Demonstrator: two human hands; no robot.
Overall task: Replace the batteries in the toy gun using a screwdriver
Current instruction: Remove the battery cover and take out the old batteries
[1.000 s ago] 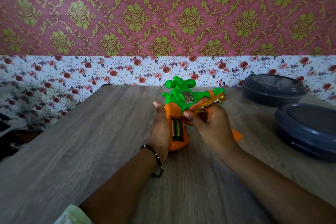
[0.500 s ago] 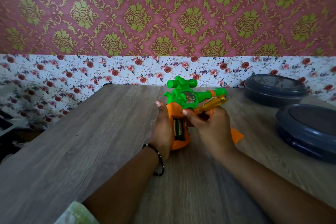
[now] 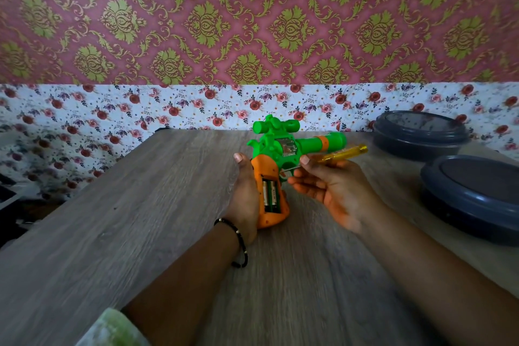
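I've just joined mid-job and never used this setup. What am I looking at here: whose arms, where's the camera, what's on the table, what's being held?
No machine: these are a person's bare arms, filmed by a camera on their head looking down. The left hand holds a toy gun by its orange grip, whose battery bay is open with batteries visible inside. The right hand holds a yellow screwdriver beside the gun. On the wooden table, at right, sit two grey lidded containers.

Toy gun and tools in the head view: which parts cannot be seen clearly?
- Screwdriver tip: hidden inside the right hand.
- Toy gun grip's left side: covered by the left hand.
- Batteries labels: too small to read.
- Nearer grey container: cut by the right edge.
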